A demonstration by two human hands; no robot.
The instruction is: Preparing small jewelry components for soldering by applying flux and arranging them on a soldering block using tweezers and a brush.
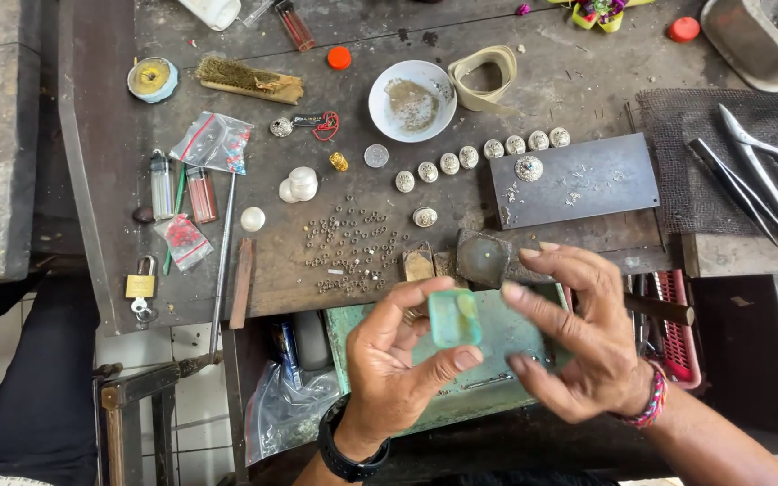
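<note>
- Head view, hands: your left hand (398, 355) grips a small green box (455, 318) between thumb and fingertips, holding it up above the open green drawer (497, 360) at the front edge of the workbench (101, 180).
- Your right hand (578, 337) is loose and spread, fingers curved toward the green box from the right; whether a fingertip touches it you cannot tell, and it grasps nothing.
- A black watch (346, 457) sits on your left wrist, a woven bracelet (652, 409) on your right.
- Just beyond your hands, at the bench edge, lie a dark square block (483, 259) and a smaller brown block (418, 264).
- Left of those blocks, a scatter of tiny metal beads (348, 247) covers the bench top.
- Farther back, a curved row of round silver ornaments (470, 157) runs up toward a dark metal plate (578, 180), which carries one more ornament.
- Behind the row stands a white bowl (412, 101) with grey powder in it, and a loop of tan tape (483, 76) just beside it.
- On the right, tweezers (763, 175) rest on a dark mesh mat (731, 162).
- On the left edge sit a brass padlock (140, 286), a wire brush (249, 81) and small plastic bags (213, 142) of beads.
</note>
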